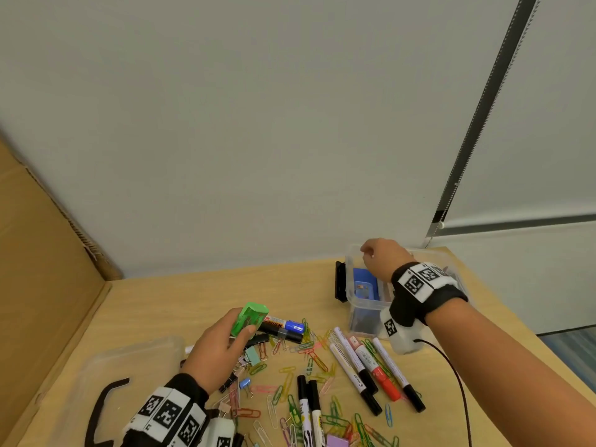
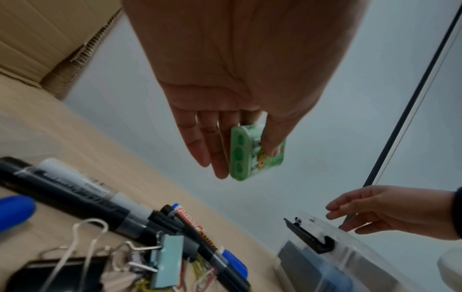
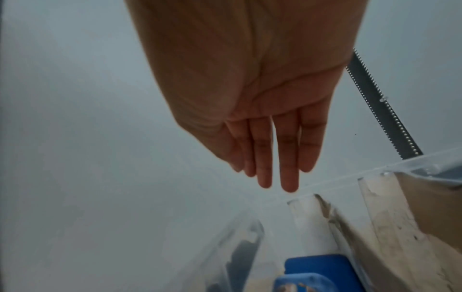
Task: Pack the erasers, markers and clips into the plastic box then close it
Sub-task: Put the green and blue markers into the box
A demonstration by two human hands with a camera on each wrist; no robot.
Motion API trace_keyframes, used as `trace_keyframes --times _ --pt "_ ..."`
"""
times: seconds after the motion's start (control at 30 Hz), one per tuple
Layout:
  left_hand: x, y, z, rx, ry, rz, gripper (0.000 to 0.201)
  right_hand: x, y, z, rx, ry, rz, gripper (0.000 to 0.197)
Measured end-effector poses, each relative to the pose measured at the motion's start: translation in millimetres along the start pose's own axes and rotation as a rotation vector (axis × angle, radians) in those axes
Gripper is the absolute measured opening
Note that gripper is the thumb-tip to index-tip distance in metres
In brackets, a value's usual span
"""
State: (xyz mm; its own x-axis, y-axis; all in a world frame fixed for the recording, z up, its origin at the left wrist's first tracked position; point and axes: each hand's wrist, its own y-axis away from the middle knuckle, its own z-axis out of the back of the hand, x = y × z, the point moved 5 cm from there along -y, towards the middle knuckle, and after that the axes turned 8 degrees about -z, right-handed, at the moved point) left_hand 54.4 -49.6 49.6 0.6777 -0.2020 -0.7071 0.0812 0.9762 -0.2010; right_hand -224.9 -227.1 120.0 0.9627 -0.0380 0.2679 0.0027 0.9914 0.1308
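My left hand (image 1: pixel 222 346) (image 2: pixel 240 138) pinches a green eraser (image 1: pixel 250 318) (image 2: pixel 246 153) between thumb and fingers, lifted above the clip pile. My right hand (image 1: pixel 380 256) (image 3: pixel 272 162) hovers over the open clear plastic box (image 1: pixel 353 304) (image 2: pixel 350 254) (image 3: pixel 405 168), fingers straight and holding nothing. Blue erasers (image 1: pixel 364 283) (image 3: pixel 322 270) lie inside the box. White markers (image 1: pixel 371 366) with black and red caps lie in front of the box. A blue-capped and a black marker (image 1: pixel 283 327) (image 2: pixel 75 199) lie by my left hand. Coloured paper clips (image 1: pixel 290 375) and binder clips (image 1: pixel 253 354) (image 2: pixel 166 262) are scattered on the table.
The clear lid (image 1: pixel 129 375) with a black latch lies at the front left. A cardboard sheet (image 1: pixel 38 269) stands along the left edge. A wall rises behind the wooden table (image 1: pixel 209 291). A black cable (image 1: pixel 458 382) trails from my right wrist. A purple eraser (image 1: pixel 337 441) lies at the front.
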Motion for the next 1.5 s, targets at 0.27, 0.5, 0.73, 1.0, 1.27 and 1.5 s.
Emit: trace_keyframes --times 0.27,0.5,0.73,1.0,1.27,1.5 --pt "-92 -37 -40 0.008 0.119 -0.122 0.017 5 78 17 0.376 -0.377 0.397 0.036" --pt "-147 -98 -94 -0.048 -0.03 -0.175 0.029 -15 59 43 0.249 -0.289 0.481 0.018" --pt "-110 -142 -149 0.076 -0.3 0.015 0.06 -25 1 44 -0.212 -0.15 0.234 0.027" --pt "-102 -141 -160 0.033 -0.193 0.049 0.059 -1 -41 -9 0.048 0.107 0.184 0.029" --pt "-101 -142 -160 0.021 -0.176 0.05 0.059 3 -58 -26 0.238 0.349 0.182 0.042" --pt "-100 -142 -160 0.016 -0.203 0.041 0.058 -9 -61 -26 0.317 0.508 0.242 0.067"
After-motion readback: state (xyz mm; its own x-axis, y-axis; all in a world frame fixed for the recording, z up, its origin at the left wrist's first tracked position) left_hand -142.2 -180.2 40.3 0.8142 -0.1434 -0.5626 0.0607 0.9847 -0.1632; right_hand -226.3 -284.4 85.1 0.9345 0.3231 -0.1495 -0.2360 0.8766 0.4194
